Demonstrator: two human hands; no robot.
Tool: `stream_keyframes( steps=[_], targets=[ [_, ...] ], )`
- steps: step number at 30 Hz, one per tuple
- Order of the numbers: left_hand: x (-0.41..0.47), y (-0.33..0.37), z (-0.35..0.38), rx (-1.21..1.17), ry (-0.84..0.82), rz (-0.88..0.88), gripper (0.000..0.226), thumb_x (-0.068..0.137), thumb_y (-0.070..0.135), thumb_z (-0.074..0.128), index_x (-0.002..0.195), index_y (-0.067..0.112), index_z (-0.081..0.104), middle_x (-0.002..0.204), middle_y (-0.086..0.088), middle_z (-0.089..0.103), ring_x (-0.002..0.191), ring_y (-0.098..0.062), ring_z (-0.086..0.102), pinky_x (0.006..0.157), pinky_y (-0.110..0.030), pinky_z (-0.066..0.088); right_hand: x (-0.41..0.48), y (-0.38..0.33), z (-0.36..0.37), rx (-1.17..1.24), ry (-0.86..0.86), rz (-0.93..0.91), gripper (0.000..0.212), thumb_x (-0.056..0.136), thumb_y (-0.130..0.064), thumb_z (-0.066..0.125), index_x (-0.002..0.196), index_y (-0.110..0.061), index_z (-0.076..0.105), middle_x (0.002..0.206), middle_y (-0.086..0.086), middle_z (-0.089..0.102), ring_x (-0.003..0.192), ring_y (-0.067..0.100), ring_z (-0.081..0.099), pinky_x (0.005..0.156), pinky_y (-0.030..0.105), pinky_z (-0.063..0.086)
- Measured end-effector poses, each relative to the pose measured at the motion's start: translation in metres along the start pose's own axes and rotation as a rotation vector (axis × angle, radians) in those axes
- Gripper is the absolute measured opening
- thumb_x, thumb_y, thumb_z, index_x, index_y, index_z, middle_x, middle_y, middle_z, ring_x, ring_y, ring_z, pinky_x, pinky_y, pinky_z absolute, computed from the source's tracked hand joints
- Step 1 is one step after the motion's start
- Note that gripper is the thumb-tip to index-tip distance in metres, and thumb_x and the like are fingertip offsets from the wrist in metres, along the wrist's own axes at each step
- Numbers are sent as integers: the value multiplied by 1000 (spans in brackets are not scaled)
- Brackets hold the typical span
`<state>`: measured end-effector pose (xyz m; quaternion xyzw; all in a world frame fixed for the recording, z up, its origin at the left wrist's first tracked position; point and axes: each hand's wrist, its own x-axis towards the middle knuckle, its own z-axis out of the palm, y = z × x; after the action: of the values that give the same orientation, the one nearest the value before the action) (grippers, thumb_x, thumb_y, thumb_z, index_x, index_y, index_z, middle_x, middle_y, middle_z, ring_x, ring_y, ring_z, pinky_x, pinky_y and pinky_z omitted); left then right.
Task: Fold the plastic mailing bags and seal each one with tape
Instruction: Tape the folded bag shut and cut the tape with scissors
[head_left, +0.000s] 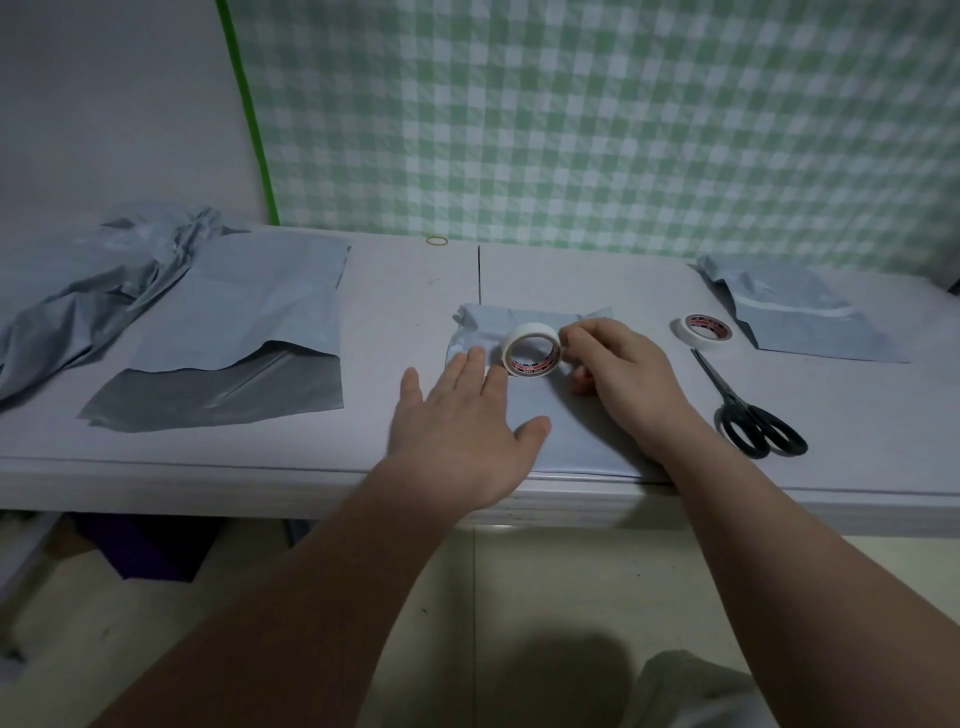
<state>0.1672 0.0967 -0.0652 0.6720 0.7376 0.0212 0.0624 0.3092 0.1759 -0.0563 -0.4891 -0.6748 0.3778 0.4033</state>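
Note:
A folded grey mailing bag (524, 319) lies in the middle of the table near its front edge. My left hand (462, 426) lies flat on it with straight fingers, pressing it down. A white tape roll (532, 349) stands on edge on the bag, and my right hand (618, 371) pinches it at its right side. An unfolded grey bag (244, 322) with its dark flap open lies to the left. Another folded bag (800, 317) lies at the right.
A second tape roll (702, 330) lies flat right of my hands, with black scissors (748, 415) in front of it. A crumpled heap of grey bags (93, 275) fills the far left. A rubber band (437, 240) lies by the checked backdrop. The table's front edge (260, 470) runs below my wrists.

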Motion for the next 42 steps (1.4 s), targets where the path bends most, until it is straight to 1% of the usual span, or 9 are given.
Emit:
stream_keyframes(
  steps=[2,3,6,8,10,14,19,28,42],
  targets=[
    [-1,1,0,4,3,-5,74,93,63,13,153,21,0,161,0,-8,147,-17,-10,116,-53,-4,0,1,-2,-25,48,-34,20,91,-26,55,87,-13,69,81,1,68,70,12,58,81,36,49],
    [-1,1,0,8,6,-6,74,93,63,12,153,21,0,161,0,-8,147,-17,-10,116,-53,-5,0,1,-3,-85,73,-61,21,92,-26,54,87,-13,70,84,0,68,77,13,58,78,31,46],
    [-1,3,-1,39,8,-9,71,96,58,11,152,18,-3,160,0,-10,147,-15,-12,116,-52,-7,1,6,-3,-390,64,-160,19,92,-19,53,96,-15,71,98,0,69,92,15,57,74,22,35],
    [0,5,-1,56,8,17,67,99,50,12,152,13,-5,160,-1,-10,147,-15,-11,117,-50,-7,3,12,-2,-605,-9,-243,22,90,-13,55,102,-16,72,103,7,67,98,25,55,75,25,32],
    [0,5,0,24,5,49,65,100,45,15,152,11,-5,161,-3,-8,147,-15,-8,118,-48,-4,6,15,-2,-704,-49,-277,22,89,-14,56,105,-15,71,102,11,63,97,32,53,75,31,36],
    [-1,5,1,-26,2,38,70,98,52,16,152,12,-5,161,-1,-8,147,-15,-9,117,-46,-5,4,16,-1,-744,-31,-315,21,90,-20,56,107,-15,68,101,11,60,97,34,51,81,40,42],
    [-4,6,2,-39,16,19,73,97,57,16,153,14,-6,161,-1,-8,147,-16,-9,118,-47,-5,-1,16,-2,-815,2,-266,27,95,-29,50,118,-21,62,110,9,55,104,30,46,82,37,38],
    [-6,6,2,-50,22,2,73,96,57,15,152,15,-4,161,-1,-8,147,-17,-9,118,-47,-5,-1,15,-11,-842,3,-220,24,93,-37,52,112,-27,63,114,3,55,107,27,46,85,38,40],
    [-6,6,5,-59,42,-32,73,96,58,16,153,16,-1,161,-2,-6,147,-18,-9,118,-48,-4,1,9,-8,-952,-18,-178,28,94,-45,45,114,-28,55,118,3,51,110,27,42,84,38,36]
  ],
)
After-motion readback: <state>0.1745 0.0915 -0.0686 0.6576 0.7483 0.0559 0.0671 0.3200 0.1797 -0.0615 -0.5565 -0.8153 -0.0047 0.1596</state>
